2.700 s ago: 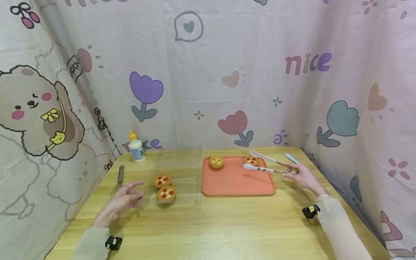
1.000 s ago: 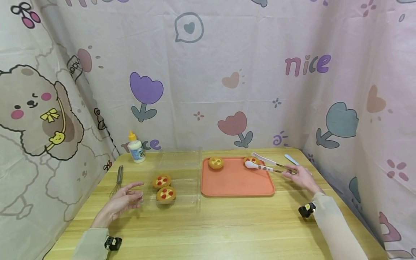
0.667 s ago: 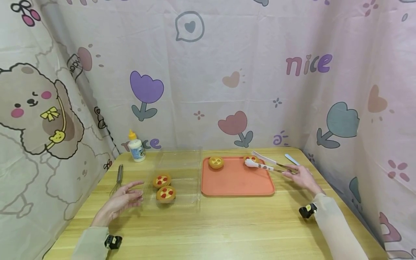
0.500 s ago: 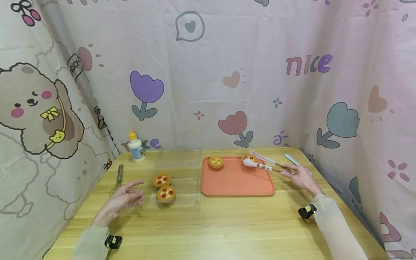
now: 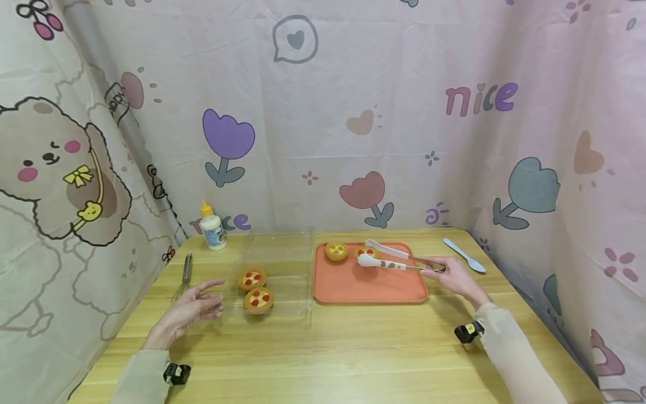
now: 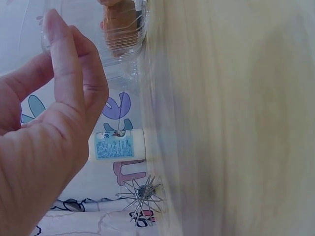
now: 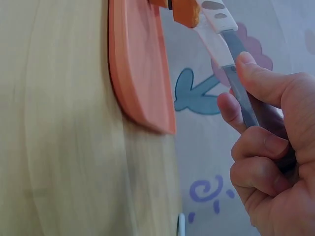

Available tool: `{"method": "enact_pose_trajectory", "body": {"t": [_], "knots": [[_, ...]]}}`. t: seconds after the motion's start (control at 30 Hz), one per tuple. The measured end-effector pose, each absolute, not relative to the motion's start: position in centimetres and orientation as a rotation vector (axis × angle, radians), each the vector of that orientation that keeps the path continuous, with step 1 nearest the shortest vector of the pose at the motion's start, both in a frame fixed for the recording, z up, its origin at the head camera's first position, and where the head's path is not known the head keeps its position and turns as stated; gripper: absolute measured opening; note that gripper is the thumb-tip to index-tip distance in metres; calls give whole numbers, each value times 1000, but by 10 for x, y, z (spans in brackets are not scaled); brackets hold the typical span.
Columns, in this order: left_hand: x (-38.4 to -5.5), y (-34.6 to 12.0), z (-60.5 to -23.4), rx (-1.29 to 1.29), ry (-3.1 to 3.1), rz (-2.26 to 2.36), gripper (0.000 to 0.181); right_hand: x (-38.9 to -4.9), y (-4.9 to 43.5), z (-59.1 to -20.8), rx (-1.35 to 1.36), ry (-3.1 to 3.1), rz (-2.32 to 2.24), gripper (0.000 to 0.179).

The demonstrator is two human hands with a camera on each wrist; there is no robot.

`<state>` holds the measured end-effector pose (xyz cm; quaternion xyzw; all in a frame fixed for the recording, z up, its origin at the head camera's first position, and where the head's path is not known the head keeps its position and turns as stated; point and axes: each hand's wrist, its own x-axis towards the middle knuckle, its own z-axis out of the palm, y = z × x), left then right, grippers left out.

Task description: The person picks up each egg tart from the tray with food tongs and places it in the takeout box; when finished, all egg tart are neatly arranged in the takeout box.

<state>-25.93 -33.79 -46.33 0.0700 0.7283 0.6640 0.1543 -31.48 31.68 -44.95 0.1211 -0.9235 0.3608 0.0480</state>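
My right hand (image 5: pixel 456 278) grips a pair of tongs (image 5: pixel 393 265) with white, brown-spotted arms and metal handles. Between the tong tips is a toy tart (image 5: pixel 365 252) with red dots, over the back of the orange tray (image 5: pixel 370 289). In the right wrist view, thumb and curled fingers wrap the metal part. A plain yellow tart (image 5: pixel 336 251) sits at the tray's back left. My left hand (image 5: pixel 189 311) has relaxed fingers, their tips beside the left edge of a clear plastic box (image 5: pixel 295 306). Two red-dotted tarts (image 5: pixel 252 279) lie inside that box.
A white bottle with a yellow nozzle (image 5: pixel 214 231) stands at the back left. A whisk (image 5: pixel 187 269) lies behind my left hand. To the right of the tray is a pale blue spoon (image 5: pixel 465 255). The box's clear lid (image 5: pixel 280 245) stands raised at its back.
The tongs and the tart between them have moved left over the tray, away from its back right corner, with my right hand following. The left hand stays in place.
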Motion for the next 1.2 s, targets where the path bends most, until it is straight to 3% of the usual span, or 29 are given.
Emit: {"method": "enact_pose_trajectory", "body": {"t": [1.2], "knots": [[-258,-336,-461,184,2112,1911,70,-319,253,-443,563,-2837,1215,51]]}}
